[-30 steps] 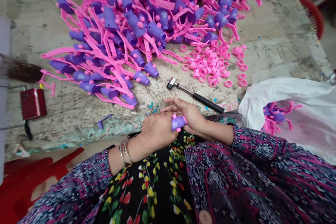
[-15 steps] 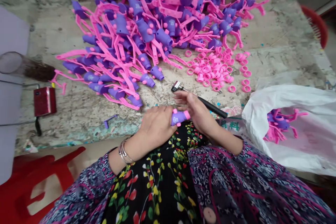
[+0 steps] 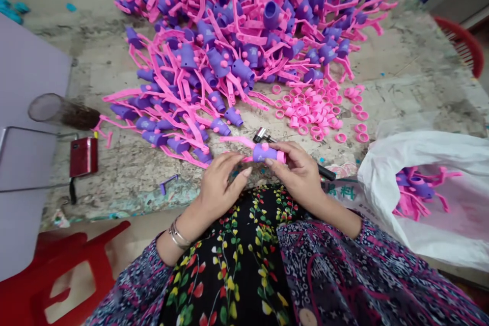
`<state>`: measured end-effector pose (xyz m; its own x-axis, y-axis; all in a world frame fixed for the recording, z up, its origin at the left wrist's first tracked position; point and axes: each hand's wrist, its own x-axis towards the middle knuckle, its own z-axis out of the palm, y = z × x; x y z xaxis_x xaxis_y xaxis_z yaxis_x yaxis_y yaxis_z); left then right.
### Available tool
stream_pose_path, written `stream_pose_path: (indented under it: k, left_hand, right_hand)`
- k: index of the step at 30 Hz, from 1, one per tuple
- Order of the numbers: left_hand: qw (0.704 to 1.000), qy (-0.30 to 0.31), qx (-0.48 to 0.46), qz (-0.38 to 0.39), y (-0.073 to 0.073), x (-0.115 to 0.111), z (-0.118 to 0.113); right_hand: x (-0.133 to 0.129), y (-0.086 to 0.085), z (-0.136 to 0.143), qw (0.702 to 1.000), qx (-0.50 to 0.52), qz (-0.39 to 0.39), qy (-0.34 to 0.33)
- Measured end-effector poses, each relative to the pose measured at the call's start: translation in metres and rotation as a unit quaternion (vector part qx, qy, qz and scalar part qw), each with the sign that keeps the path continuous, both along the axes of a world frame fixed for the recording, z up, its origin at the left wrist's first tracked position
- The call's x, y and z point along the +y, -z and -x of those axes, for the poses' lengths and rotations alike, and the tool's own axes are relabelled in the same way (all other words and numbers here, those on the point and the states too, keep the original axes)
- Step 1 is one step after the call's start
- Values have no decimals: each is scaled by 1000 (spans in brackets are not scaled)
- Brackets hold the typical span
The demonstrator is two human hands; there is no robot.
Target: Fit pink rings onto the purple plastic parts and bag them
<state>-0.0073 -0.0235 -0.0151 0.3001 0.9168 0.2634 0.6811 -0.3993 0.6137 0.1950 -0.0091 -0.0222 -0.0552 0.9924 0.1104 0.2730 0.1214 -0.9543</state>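
My right hand point(image 3: 300, 168) pinches a purple plastic toy part point(image 3: 263, 153) with two pink arms and a small pink ring point(image 3: 281, 157) on its right end. My left hand point(image 3: 221, 183) has its thumb and fingers apart, at the tip of the lower pink arm; whether it touches that arm I cannot tell. Behind the right hand lies a tool with a short metal head point(image 3: 261, 134) and a black handle point(image 3: 327, 172), partly hidden. Loose pink rings point(image 3: 313, 109) lie heaped beyond it, beside a large pile of similar purple and pink parts point(image 3: 229, 61).
A white plastic bag point(image 3: 385, 153) at right holds several purple and pink parts. To the left are a clear cup point(image 3: 49, 108) on its side, a small red device point(image 3: 83, 157) and a small purple piece point(image 3: 168, 184). A red stool point(image 3: 103, 249) stands below the table edge.
My left hand has come off the toy part and moved left with fingers spread. The right hand has taken hold of the ringed end, and the pink arms now show.
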Motion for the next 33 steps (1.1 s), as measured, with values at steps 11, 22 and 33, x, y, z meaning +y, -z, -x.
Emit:
stream_pose_path:
  k: [11, 22, 33]
  left_hand:
    - [971, 92, -52, 213, 2, 25, -13]
    - [904, 47, -200, 375, -11, 22, -26]
    - [965, -31, 8, 262, -18, 14, -40]
  right_hand:
    - [-11, -14, 8, 984, -82, -123, -96]
    - [6, -28, 3, 992, 83, 13, -90]
    - [13, -17, 35, 894, 336, 283, -91]
